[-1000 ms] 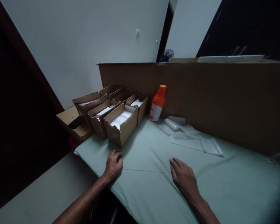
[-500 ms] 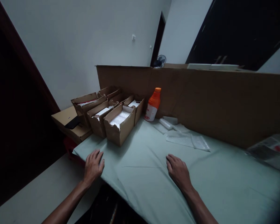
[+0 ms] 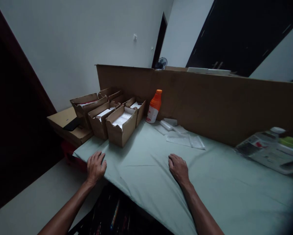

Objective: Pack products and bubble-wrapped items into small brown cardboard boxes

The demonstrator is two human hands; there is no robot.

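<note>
tablecloth (image 3: 224, 192): blurred at lower right | bottle label (image 3: 151, 114): print too small | forearms (image 3: 66, 205): cut by bottom edge

Between our left hand (image 3: 96, 167) and right hand (image 3: 179, 169) we have bare green tablecloth (image 3: 139, 182); a lane runs on towards twelve o'clock, narrowing between cardboard bins (image 3: 115, 133) at eleven and bubble wrap (image 3: 177, 138) at one to two, low enough for us to reach over. An orange bottle (image 3: 153, 107) stands at the lane's far end, and the cardboard partition (image 3: 210, 101) behind it walls us off from eleven to two. Towards three, we could sweep across cloth up to a white-capped plastic bottle (image 3: 270, 135).
</note>
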